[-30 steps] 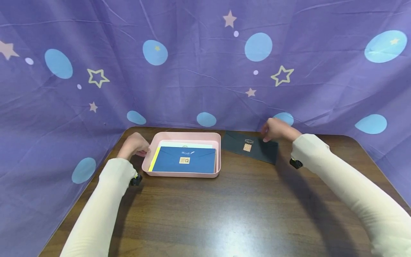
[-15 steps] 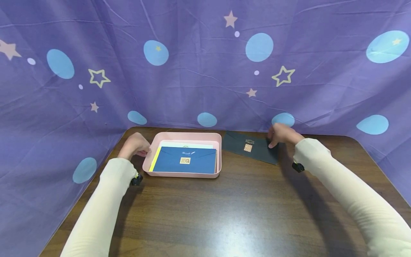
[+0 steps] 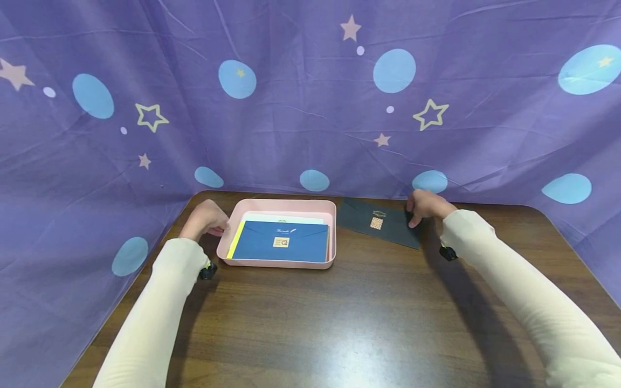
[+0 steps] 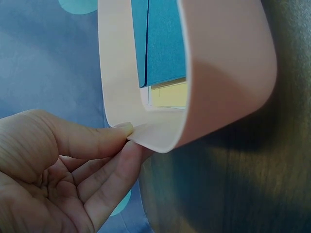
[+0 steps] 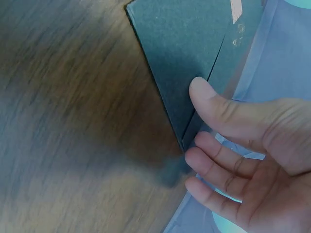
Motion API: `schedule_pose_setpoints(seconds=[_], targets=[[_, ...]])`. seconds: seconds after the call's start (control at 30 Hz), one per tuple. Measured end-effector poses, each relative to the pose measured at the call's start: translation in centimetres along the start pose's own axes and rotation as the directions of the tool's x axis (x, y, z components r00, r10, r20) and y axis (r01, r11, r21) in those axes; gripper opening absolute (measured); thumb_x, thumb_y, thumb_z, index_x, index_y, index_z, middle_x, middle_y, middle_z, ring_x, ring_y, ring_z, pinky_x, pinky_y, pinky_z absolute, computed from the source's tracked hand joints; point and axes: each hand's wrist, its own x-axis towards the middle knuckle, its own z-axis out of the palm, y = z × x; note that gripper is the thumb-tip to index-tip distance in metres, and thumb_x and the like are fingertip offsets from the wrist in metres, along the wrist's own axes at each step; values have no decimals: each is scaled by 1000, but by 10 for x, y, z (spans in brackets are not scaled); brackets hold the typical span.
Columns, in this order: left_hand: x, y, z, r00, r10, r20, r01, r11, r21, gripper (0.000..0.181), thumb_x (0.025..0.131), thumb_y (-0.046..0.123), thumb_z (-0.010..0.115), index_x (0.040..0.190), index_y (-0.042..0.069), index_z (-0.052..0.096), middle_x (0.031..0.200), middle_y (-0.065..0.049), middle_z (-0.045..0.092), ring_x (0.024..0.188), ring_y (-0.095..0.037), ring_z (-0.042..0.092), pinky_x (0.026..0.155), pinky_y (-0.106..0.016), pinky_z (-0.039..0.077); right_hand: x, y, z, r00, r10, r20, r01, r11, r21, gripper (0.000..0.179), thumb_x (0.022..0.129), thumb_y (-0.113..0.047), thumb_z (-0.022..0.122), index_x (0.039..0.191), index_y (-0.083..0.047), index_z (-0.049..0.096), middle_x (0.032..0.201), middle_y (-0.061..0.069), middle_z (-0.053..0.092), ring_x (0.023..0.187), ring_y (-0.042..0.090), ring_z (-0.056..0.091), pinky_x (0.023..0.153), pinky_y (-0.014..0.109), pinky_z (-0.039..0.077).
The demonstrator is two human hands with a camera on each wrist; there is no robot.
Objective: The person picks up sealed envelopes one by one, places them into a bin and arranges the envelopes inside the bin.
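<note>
A shallow pink tray (image 3: 276, 264) stands on the table at the back left. My left hand (image 3: 206, 218) pinches its left rim between thumb and fingers, seen closely in the left wrist view. In the tray a blue envelope (image 3: 303, 245) with a pale label lies on top of white paper (image 3: 310, 220) and a yellow sheet (image 3: 235, 242). To the right of the tray a dark green envelope (image 3: 359, 218) with a gold patterned label lies flat. My right hand (image 5: 238, 145) holds its right end, the thumb on top and the fingers at the edge.
The brown wooden table (image 3: 310, 323) ends at a purple curtain (image 3: 310, 108) with stars and blue dots. That cloth hangs close behind the tray and the green envelope. Both forearms wear cream sleeves (image 3: 150, 318).
My right hand has slid along the green envelope to its right end, the thumb now resting on top. The left hand keeps its grip; the tray stays in place.
</note>
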Motion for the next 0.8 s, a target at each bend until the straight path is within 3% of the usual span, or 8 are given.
schedule_pose_setpoints(seconds=[0.33, 0.6, 0.7, 0.8], targets=[[0, 0, -1, 999, 26, 21, -26, 1000, -12, 17, 71, -12, 59, 69, 3, 51, 60, -6, 57, 49, -10, 61, 59, -28, 65, 5, -2, 3, 997, 62, 34, -61, 997, -54, 41, 77, -8, 87, 108, 5, 63, 113, 23, 65, 103, 33, 60, 95, 53, 56], [-2, 1, -2, 999, 31, 21, -30, 999, -33, 20, 70, -12, 59, 65, 5, 49, 62, -6, 55, 48, -10, 61, 54, -24, 62, 10, -1, 2, 995, 63, 71, -59, 997, -54, 45, 80, -8, 85, 115, 9, 62, 121, 28, 64, 113, 40, 61, 99, 51, 57], [-1, 0, -3, 999, 25, 24, -24, 999, -35, 18, 69, -12, 58, 66, 4, 50, 63, -7, 55, 48, -10, 61, 53, -23, 61, 11, 0, 3, 994, 68, 86, -66, 998, -26, 46, 81, -7, 85, 116, 11, 62, 123, 30, 64, 104, 36, 63, 90, 45, 60], [-2, 0, -3, 1000, 18, 22, -17, 999, -35, 15, 68, -11, 59, 67, 2, 51, 67, -10, 55, 49, -11, 62, 54, -23, 62, 10, 1, 3, 992, 75, 99, -76, 997, 3, 47, 81, -7, 84, 118, 12, 61, 123, 30, 63, 87, 28, 61, 73, 36, 60]])
